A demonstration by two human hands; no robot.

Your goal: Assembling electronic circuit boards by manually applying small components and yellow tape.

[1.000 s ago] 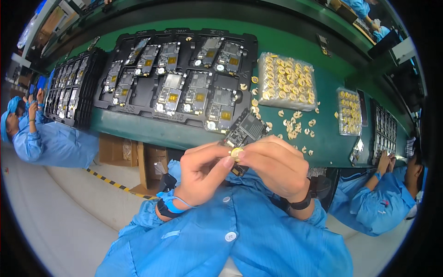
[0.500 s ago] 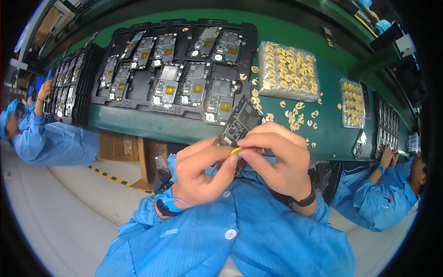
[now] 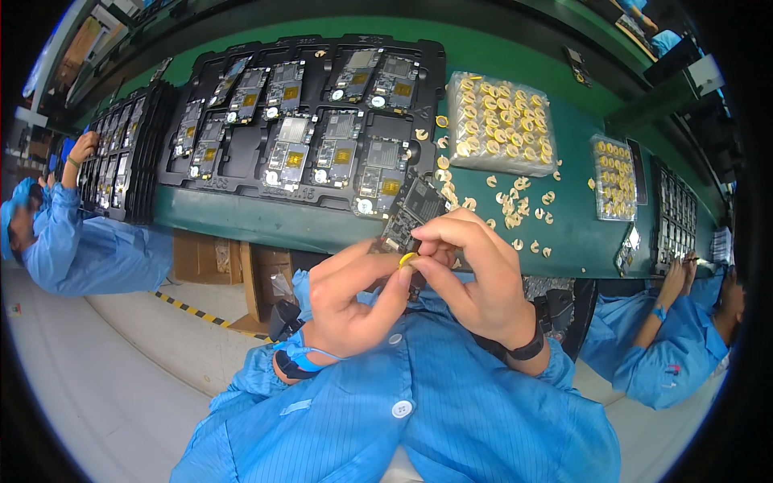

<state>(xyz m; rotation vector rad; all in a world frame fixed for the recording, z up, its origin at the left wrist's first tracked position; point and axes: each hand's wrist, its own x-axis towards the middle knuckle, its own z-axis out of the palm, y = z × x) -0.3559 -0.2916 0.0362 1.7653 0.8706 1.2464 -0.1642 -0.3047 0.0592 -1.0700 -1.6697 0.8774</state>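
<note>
Pinching a small, round yellow disc (image 3: 407,259) between thumb and forefinger, the left hand (image 3: 352,299) should hold steady; the right hand (image 3: 487,286), fingers curled close beside it, should work lightly, though its grip I cannot tell. Beyond, the dark rectangular circuit board (image 3: 423,200) needs guarding from the black plastic tray (image 3: 250,153).

just here, the small round yellow disc (image 3: 408,259) is partly covered by fingertips of the bare left hand (image 3: 350,304); whether it is also gripped by the bare right hand (image 3: 479,282) cannot be told. behind both, the lower part of the dark rectangular circuit board (image 3: 422,203) is hidden. below, the blue cloth smock (image 3: 322,435) is cut off by the lower edge.
</note>
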